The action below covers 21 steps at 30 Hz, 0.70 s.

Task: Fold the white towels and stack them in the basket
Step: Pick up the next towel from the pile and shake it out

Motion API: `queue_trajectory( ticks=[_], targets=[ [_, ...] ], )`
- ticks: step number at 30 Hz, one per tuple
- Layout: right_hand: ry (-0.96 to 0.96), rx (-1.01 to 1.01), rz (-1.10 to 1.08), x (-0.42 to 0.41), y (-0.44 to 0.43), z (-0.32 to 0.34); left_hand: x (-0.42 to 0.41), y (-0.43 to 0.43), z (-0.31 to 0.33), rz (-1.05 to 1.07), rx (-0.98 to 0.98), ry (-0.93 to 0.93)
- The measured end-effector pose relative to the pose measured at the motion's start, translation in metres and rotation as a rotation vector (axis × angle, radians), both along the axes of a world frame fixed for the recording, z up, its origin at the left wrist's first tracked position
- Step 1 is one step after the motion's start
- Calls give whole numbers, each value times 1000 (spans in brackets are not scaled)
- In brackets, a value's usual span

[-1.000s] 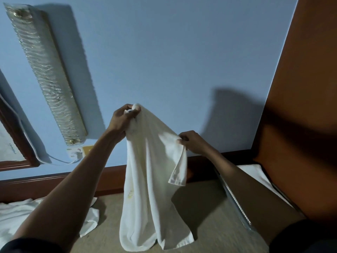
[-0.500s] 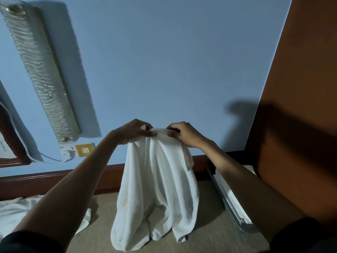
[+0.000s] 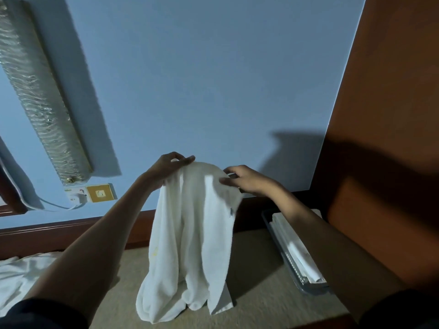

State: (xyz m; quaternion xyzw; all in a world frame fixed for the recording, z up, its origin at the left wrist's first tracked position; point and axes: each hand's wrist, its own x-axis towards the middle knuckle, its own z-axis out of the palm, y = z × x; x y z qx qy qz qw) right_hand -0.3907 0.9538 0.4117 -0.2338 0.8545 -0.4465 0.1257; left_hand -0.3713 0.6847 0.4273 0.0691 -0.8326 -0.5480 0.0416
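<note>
Towel folding is judged to be partly done. One white towel [image 3: 190,236] is held up over the beige surface [image 3: 256,288], and its bunched lower end appears to be resting on that surface towards the near edge. No flat fold is formed in it yet: the cloth is hung in loose upright pleats from a rounded top edge. That edge is pinched at its left end by the left hand [image 3: 169,166] and at its right end by the right hand [image 3: 247,180]. The two hands are kept near each other but apart, with cloth draped between them. Whether corners or a mid-edge are gripped cannot be told.

The basket [image 3: 283,255] is set at the right edge of the surface, beside the orange panel [image 3: 380,162]. Folded white towels [image 3: 293,245] are already laid in it, so part of the stack is taken as done; their number cannot be made out. At the left edge a heap of loose white towels [image 3: 21,274] is left unfolded.

Outstanding, on this reading: the held towel is to be folded and stacked, and the heap is then to be worked through.
</note>
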Motion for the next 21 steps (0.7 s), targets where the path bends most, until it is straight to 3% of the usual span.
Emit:
queue_trajectory(
  ticks=[3, 5, 9, 16, 18, 21],
  targets=[
    [-114, -261, -104, 1, -10, -5, 3, 15, 0, -17, 173, -92],
    [-169, -372, -129, -1, -18, -10, 6, 23, 0, -49, 213, -56],
    [-238, -501, -170, -4, -32, -21, 16, 25, -7, -237, 13, 41],
    [-365, -645, -303, -12, -49, -32, 36, 22, -16, -352, -29, 110],
    [-421, -726, -312, -10, -51, -33, 38, 21, -19, -355, -103, 141],
    [-427, -694, -322, -14, -56, -38, 39, 27, -28, -194, -372, 275]
  ],
)
